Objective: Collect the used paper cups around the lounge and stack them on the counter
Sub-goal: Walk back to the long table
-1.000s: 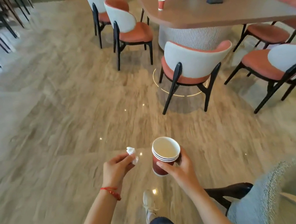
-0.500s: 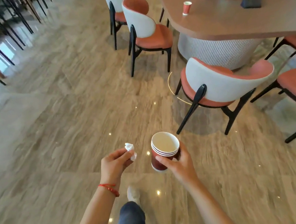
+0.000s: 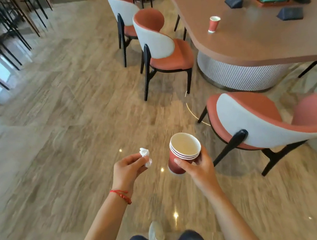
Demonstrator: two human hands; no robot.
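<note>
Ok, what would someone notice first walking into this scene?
Probably the nested stack of red paper cups gripped in the right hand at centre, with a crumpled white tissue pinched in the left hand. Next, the lone red cup standing upright on the brown table, upper right.

A single head-worn wide-angle view looks forward and down, near the hands, onto the floor (image 3: 61,129) and chairs.
</note>
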